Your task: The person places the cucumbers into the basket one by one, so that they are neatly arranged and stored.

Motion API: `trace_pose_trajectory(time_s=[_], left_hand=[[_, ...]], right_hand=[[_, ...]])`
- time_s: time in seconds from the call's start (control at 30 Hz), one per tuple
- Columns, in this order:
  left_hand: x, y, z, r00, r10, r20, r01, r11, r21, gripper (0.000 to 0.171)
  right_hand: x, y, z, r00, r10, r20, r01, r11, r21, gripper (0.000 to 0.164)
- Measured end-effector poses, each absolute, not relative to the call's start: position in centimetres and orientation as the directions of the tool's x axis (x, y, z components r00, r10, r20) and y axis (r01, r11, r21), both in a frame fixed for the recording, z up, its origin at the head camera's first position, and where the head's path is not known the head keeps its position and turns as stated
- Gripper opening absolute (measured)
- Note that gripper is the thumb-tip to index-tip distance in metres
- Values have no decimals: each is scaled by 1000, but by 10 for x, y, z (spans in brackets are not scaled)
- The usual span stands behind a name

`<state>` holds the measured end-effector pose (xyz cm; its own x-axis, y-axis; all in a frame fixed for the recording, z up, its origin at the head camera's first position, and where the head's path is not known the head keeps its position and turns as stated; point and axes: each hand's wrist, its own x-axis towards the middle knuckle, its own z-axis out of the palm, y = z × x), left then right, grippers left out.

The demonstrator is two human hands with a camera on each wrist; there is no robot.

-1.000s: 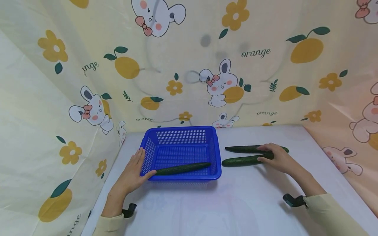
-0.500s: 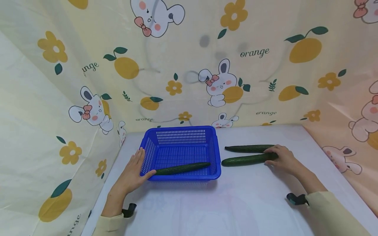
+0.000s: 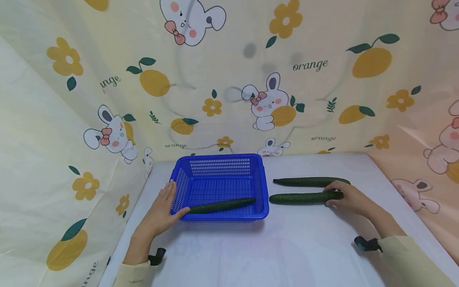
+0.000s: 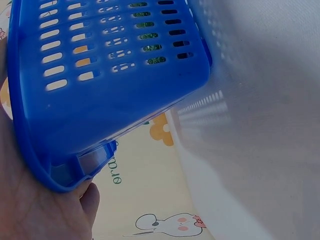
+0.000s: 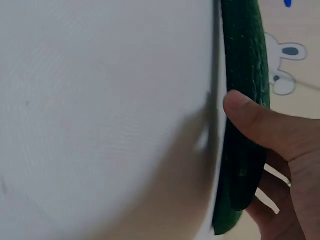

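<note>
At the left corner of a blue plastic basket (image 3: 222,216), my left hand (image 3: 157,211) rests on the rim, fingers straight and thumb over the front edge. One dark green cucumber (image 3: 222,205) lies inside along the front wall. To the right of the basket, my right hand (image 3: 349,199) holds the nearer of two cucumbers (image 3: 301,198) by its right end. Thumb and fingers are on opposite sides of this cucumber (image 5: 245,55) in the right wrist view. The farther cucumber (image 3: 305,181) lies just behind, roughly parallel. The basket's slotted wall (image 4: 100,100) fills much of the left wrist view.
A white-covered table (image 3: 251,255) carries everything. Behind and at both sides hangs a cream cloth (image 3: 215,71) printed with rabbits, oranges and flowers. Each wrist bears a small black camera, one at the right sleeve (image 3: 367,244).
My right hand has slid right and slightly nearer along the front cucumber to its right end. That cucumber now lies straighter, with a wider gap to the rear one. My left hand stays put.
</note>
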<state>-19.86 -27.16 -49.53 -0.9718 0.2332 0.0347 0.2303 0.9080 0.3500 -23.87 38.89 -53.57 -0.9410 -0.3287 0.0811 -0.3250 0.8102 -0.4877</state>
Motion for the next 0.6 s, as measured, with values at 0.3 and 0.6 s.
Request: trace_pose_trajectory(time_s=[0.3, 0.6], left_hand=[[-196, -273, -491, -970, 240, 38, 239, 909, 341, 111], [-198, -274, -495, -970, 240, 33, 235, 905, 355, 111]], right_hand=[[-217, 382, -510, -943, -331, 32, -291, 778, -556, 34], [-203, 379, -481, -938, -320, 130, -340, 787, -515, 32]])
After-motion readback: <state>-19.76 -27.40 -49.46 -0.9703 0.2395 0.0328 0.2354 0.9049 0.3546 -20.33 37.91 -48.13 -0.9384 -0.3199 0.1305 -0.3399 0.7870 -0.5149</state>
